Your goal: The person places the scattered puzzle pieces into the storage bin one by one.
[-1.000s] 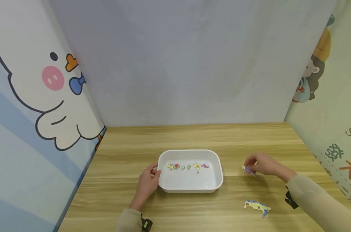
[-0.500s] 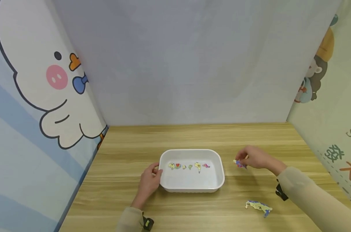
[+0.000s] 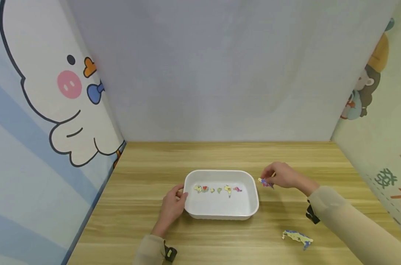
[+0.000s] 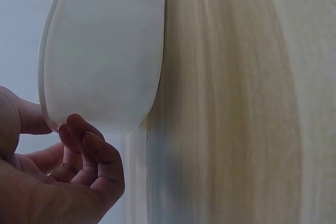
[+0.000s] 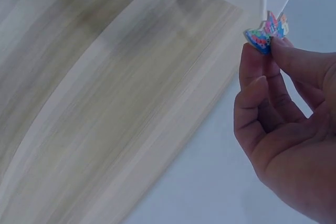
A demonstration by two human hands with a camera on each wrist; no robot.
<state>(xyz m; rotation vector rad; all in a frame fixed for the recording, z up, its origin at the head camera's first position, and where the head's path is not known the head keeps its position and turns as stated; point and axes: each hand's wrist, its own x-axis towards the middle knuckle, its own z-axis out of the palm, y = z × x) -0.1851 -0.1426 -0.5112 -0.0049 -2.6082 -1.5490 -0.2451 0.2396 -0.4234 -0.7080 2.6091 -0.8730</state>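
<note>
My left hand [image 3: 172, 207] grips the left end of a white tray [image 3: 217, 207], thumb and fingertips pinching its rim in the left wrist view. Several small flat cut-out pieces lie in a row inside, among them a yellow one [image 3: 228, 189] and a pink one [image 3: 237, 189]. Just beyond the tray's right end, my right hand [image 3: 284, 175] pinches a multicoloured flat cut-out piece [image 5: 260, 39] between thumb and fingers. Blue, pink and orange show on it. It is held above the table, close to the tray's wall in the right wrist view.
A larger yellow-and-blue cut-out piece [image 3: 297, 237] lies on the wooden table [image 3: 227, 243], nearer to me than my right hand. A plain pale curtain [image 3: 220, 73] hangs behind the table. Cartoon-printed cloths stand at the left and right sides.
My right hand has carried the multicoloured piece leftward and slightly away from me, up to the tray's right end. My left hand keeps its hold on the tray. The head view has shifted slightly.
</note>
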